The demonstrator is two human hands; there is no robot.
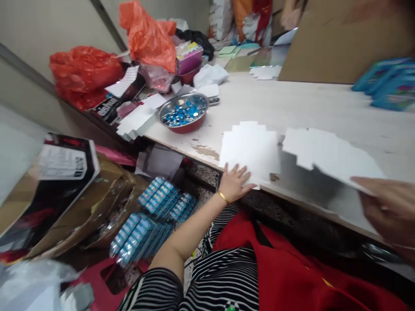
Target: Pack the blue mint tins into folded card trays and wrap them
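My left hand point(234, 183), with a gold bangle at the wrist, lies with its fingers spread on the near edge of a flat white card blank point(249, 149). That blank has stepped edges and rests at the table's front edge. Over to the right, my right hand point(389, 207) is smeared by motion and pinches the corner of a second white card blank point(330, 149). This one is lifted off the table and casts a shadow beneath it. Beyond my left hand stands a metal bowl point(202, 116) of small shiny blue and silver pieces.
Red plastic bags point(145, 39) and papers crowd the table's far left. A cardboard sheet point(324, 43) stands at the back right beside blue packets point(389, 82). Another person's hand point(290, 18) shows behind it. Wrapped blue packs point(136, 237) and a cardboard box point(90, 207) sit below, left.
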